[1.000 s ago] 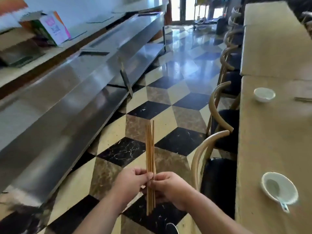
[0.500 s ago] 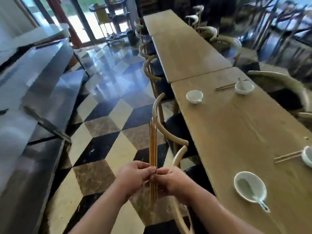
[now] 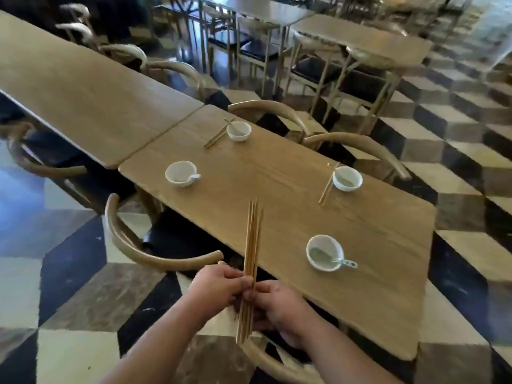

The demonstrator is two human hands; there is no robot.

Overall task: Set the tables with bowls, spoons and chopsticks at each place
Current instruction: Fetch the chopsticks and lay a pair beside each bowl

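Observation:
Both my left hand (image 3: 219,289) and my right hand (image 3: 277,306) grip a bundle of several wooden chopsticks (image 3: 252,245), held upright over the near edge of the wooden table (image 3: 277,195). Four white bowls stand on that table. The near right bowl (image 3: 324,256) and the near left bowl (image 3: 180,173) each hold a spoon, with no chopsticks beside them. The far left bowl (image 3: 238,131) has a pair of chopsticks (image 3: 219,134) beside it. The far right bowl (image 3: 347,178) also has a pair (image 3: 328,185) next to it.
Curved-back wooden chairs (image 3: 155,253) stand along both sides of the table. A second long table (image 3: 83,87) adjoins it at the left. More tables and chairs (image 3: 360,40) fill the back. The floor is checkered tile (image 3: 83,286).
My view has swung right from the steel counter to the set table. Both hands still hold the chopstick bundle in front of me.

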